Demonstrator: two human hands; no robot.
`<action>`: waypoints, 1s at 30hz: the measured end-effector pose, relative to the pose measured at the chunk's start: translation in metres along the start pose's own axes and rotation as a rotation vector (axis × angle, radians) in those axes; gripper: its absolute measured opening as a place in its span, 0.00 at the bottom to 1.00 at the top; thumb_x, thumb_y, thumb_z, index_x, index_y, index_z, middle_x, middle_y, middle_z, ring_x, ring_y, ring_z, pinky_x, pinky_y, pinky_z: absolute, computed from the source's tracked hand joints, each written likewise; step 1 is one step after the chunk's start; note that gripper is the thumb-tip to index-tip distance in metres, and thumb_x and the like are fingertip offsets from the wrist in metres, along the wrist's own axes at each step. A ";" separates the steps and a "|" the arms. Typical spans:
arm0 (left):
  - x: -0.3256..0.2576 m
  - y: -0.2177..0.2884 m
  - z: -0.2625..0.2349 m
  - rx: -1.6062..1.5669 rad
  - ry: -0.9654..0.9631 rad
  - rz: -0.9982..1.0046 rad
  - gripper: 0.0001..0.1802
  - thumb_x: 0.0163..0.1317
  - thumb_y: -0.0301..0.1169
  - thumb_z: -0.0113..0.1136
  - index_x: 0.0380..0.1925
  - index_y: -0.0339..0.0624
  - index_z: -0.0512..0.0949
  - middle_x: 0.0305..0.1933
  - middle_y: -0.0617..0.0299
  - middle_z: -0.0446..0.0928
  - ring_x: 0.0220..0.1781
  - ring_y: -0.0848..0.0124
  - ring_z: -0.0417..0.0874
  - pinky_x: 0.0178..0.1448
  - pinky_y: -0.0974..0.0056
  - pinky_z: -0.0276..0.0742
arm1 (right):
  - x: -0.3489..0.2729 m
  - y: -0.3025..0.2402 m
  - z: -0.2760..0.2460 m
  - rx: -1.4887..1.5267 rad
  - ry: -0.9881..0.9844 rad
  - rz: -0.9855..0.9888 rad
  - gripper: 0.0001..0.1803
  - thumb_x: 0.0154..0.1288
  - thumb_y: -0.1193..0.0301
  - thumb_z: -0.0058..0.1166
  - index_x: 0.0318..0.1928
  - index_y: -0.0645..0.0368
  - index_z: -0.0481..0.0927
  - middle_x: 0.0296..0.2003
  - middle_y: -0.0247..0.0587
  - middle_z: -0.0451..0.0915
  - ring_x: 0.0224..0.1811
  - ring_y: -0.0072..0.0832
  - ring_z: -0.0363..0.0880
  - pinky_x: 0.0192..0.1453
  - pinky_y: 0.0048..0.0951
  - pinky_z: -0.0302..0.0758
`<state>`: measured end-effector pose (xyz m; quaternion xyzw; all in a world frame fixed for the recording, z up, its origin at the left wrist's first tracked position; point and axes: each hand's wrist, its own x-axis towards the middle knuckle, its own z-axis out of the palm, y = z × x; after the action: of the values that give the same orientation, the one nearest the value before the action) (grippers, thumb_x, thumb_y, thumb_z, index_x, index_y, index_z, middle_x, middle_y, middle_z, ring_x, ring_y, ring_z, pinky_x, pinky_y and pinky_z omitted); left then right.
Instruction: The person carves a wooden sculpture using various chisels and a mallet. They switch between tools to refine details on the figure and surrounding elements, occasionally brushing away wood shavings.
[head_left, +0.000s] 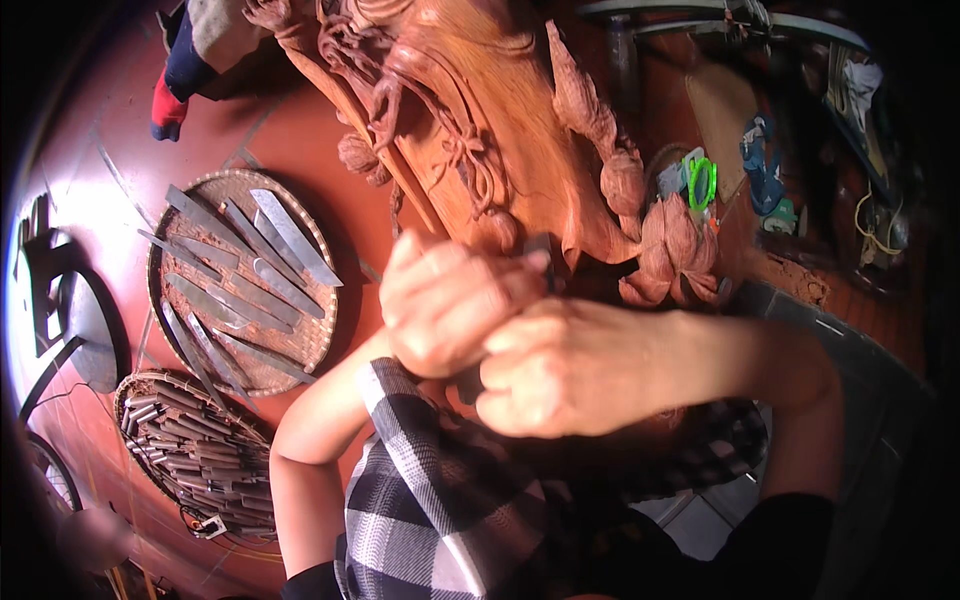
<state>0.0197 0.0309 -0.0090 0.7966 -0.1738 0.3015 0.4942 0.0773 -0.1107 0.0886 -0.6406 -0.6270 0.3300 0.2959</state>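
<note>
My left hand (440, 305) is a closed fist, in front of the lower edge of a reddish-brown wood carving (520, 150). Directly beside it, slightly nearer to me, my right hand (555, 370) is also closed, its knuckles against the left hand. A dark, narrow piece (540, 250) shows past the left thumb, and a bit of dark grey shows below the fists. The fingers hide most of what they grip, so its kind cannot be made out. A black-and-white checked cloth (430, 490) lies under my forearms.
To the left, a round woven tray (155, 290) holds several flat metal blades. Nearer, a woven basket (122, 400) is packed with slim tools. A fan-like black object (90, 330) stands at far left. A sock-covered foot (170, 110) and a bright green ring (703, 183) flank the carving.
</note>
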 end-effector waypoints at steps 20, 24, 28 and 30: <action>-0.017 -0.001 0.010 -0.054 -0.012 0.008 0.08 0.46 0.30 0.69 0.30 0.47 0.85 0.31 0.71 0.84 0.30 0.77 0.82 0.33 0.67 0.64 | -0.006 0.004 0.011 -0.019 -0.078 0.055 0.09 0.52 0.71 0.56 0.19 0.61 0.76 0.20 0.44 0.79 0.29 0.37 0.81 0.36 0.39 0.79; -0.018 -0.001 0.006 -0.084 -0.012 0.014 0.11 0.44 0.32 0.68 0.31 0.46 0.85 0.32 0.70 0.85 0.30 0.74 0.82 0.33 0.66 0.64 | 0.000 -0.003 0.008 0.010 -0.087 0.039 0.10 0.53 0.71 0.56 0.19 0.63 0.75 0.20 0.46 0.78 0.27 0.38 0.80 0.35 0.40 0.79; -0.014 -0.009 0.009 -0.060 0.043 0.026 0.11 0.45 0.32 0.69 0.31 0.46 0.85 0.31 0.70 0.84 0.30 0.75 0.82 0.34 0.67 0.65 | 0.002 0.005 0.007 -0.025 -0.093 0.046 0.11 0.55 0.73 0.57 0.18 0.63 0.75 0.19 0.47 0.78 0.28 0.39 0.81 0.34 0.40 0.79; -0.021 0.003 0.008 -0.043 -0.025 0.022 0.10 0.46 0.31 0.71 0.31 0.46 0.85 0.30 0.71 0.83 0.29 0.77 0.81 0.33 0.69 0.65 | -0.006 -0.001 0.013 0.011 -0.157 0.065 0.12 0.56 0.72 0.57 0.18 0.63 0.75 0.19 0.46 0.78 0.29 0.38 0.82 0.34 0.40 0.79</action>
<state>0.0046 0.0219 -0.0233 0.7876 -0.1951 0.2931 0.5057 0.0667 -0.1169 0.0819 -0.6310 -0.6255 0.3920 0.2384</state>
